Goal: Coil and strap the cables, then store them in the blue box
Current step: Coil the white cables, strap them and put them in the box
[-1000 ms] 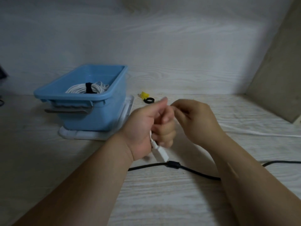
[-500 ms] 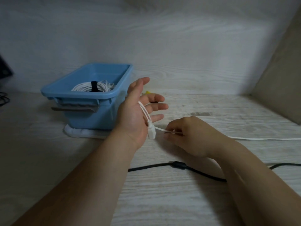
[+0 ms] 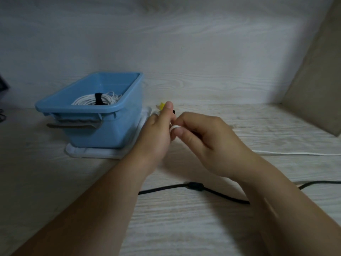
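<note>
Pale wood desk (image 3: pixel 184 228), right of blue plastic box (image 3: pixel 103 133): right hand (image 3: pixel 212 143) pinched limp, light thin white cable (image 3: pixel 173 128) at its loop; left hand (image 3: pixel 155 137) grip unclear.

From where I stand, only a small bend of the white cable (image 3: pixel 173 128) shows between the left hand (image 3: pixel 156 134) and the right hand (image 3: pixel 208 139), and the left hand's grip on it is hidden. Farther right the same cable leaves the picture's right edge. The black cable (image 3: pixel 195 187) vanishes behind both forearms. A yellow thing (image 3: pixel 162 106) behind the left thumb is too covered to name. The blue box (image 3: pixel 103 133) hides the near part of its strapped coil (image 3: pixel 86 100).
</note>
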